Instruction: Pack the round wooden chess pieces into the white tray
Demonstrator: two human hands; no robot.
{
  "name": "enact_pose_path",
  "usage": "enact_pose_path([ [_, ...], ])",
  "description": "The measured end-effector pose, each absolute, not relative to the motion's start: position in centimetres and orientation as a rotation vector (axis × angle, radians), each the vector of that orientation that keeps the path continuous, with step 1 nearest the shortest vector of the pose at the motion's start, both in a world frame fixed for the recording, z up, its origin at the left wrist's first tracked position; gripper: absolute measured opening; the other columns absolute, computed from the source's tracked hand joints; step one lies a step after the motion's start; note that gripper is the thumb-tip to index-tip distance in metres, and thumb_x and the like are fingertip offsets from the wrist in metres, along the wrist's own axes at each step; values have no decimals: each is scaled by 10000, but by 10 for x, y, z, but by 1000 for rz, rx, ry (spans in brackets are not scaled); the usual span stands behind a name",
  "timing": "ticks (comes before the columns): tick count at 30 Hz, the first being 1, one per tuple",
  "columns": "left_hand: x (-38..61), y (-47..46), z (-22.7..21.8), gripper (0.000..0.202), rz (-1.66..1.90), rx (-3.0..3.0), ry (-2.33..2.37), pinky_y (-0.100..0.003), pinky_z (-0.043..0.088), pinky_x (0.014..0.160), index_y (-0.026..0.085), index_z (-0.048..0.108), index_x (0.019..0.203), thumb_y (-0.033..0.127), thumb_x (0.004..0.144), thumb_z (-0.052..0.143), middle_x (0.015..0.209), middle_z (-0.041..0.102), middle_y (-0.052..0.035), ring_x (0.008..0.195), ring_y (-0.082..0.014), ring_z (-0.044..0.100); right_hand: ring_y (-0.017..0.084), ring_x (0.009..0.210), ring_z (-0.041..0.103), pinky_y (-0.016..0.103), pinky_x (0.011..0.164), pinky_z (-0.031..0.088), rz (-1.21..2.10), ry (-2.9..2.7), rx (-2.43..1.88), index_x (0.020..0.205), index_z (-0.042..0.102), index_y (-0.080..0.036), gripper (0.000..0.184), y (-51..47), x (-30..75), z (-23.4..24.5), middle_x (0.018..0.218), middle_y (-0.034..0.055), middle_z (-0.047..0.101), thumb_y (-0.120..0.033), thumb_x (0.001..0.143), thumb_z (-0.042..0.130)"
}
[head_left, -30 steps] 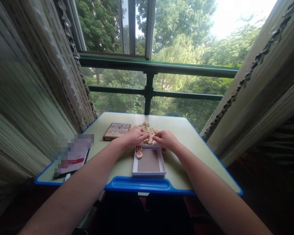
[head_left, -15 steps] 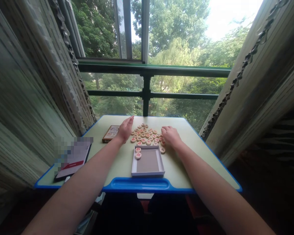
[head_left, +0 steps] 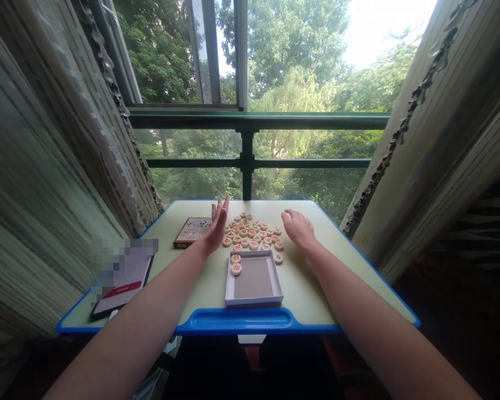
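Several round wooden game pieces [head_left: 252, 232] with red marks lie spread on a small pale table [head_left: 316, 278] with a blue edge. My left hand [head_left: 215, 226] stands on its edge at the left of the pieces, fingers stretched out, holding nothing. My right hand [head_left: 298, 228] hovers at the right of the pieces, fingers loosely curved and empty. In front of the pieces sits a shallow white box tray [head_left: 253, 300] holding two pieces [head_left: 235, 264] in its left far corner. One piece [head_left: 278, 258] lies just outside the tray's right far corner.
A brown box lid [head_left: 193, 231] with printed characters lies left of my left hand. A flat dark item with blurred paper [head_left: 123, 272] rests at the table's left edge. Green railing [head_left: 250, 119] and a window stand behind; woven blinds flank both sides.
Both hands were together over the pile; they have drawn apart to its left and right sides, leaving the pieces spread out. The left hand turned onto its edge.
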State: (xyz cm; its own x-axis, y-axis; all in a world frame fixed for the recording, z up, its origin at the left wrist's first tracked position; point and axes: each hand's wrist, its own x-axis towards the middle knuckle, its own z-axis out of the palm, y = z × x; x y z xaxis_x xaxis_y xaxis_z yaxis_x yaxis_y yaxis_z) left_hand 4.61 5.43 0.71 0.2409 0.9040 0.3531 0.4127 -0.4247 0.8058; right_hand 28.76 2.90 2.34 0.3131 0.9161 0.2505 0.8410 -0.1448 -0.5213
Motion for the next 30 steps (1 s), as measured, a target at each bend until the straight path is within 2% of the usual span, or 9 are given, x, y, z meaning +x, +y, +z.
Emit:
enact_pose_path([
  [3, 47, 55, 5, 748, 1118, 1939, 1177, -511, -47, 1110, 308, 134, 1451, 661, 817, -50, 1546, 66, 4, 1378, -230, -199, 303, 1105, 452, 448, 926, 351, 168, -1539, -1957, 1142, 597, -247, 407, 27, 287, 27, 1204, 125, 527, -403, 879, 330],
  [7, 47, 55, 3, 803, 1163, 1931, 1134, -527, 2, 1114, 287, 170, 1446, 711, 791, -20, 1532, 149, -36, 1383, -247, -179, 301, 1165, 382, 442, 985, 307, 139, -1530, -1881, 1145, 576, -260, 370, 26, 284, 29, 1209, 108, 488, -363, 852, 375],
  [12, 52, 53, 5, 845, 1159, 1903, 1100, -489, 35, 1129, 348, 151, 1439, 746, 732, -83, 1540, 103, 36, 1378, -213, -187, 295, 1201, 339, 431, 1019, 278, 163, -1607, -1848, 1160, 560, -254, 382, 27, 282, 25, 1245, 95, 449, -316, 799, 451],
  [19, 57, 46, 17, 806, 1097, 1705, 965, -463, 161, 1119, 349, 38, 1450, 708, 745, -118, 1534, -62, 61, 1403, -222, -24, 283, 1196, 353, 423, 1027, 277, 133, -1802, -1804, 1098, 611, -240, 341, 28, 278, 15, 1219, 92, 478, -313, 801, 460],
  [26, 54, 50, 21, 777, 1168, 1657, 1036, -474, 226, 1098, 308, 72, 1458, 661, 792, -116, 1534, -4, 37, 1407, -234, 24, 262, 1175, 376, 390, 1004, 291, 104, -1926, -1808, 1076, 640, -235, 327, 30, 277, 12, 1205, 78, 536, -311, 821, 451],
  [28, 53, 51, 19, 733, 1179, 1649, 1046, -485, 233, 1095, 301, 132, 1453, 627, 832, -79, 1534, 50, 27, 1409, -233, 56, 254, 1169, 384, 381, 999, 287, 109, -1979, -1805, 1068, 649, -236, 327, 31, 278, 11, 1199, 67, 558, -308, 831, 436],
  [30, 54, 52, 17, 687, 1176, 1668, 1093, -461, 256, 1092, 272, 246, 1429, 598, 874, 3, 1524, 164, -1, 1402, -224, 136, 245, 1163, 393, 374, 998, 282, 117, -2019, -1794, 1059, 656, -236, 328, 31, 278, 10, 1197, 55, 574, -308, 838, 424],
])
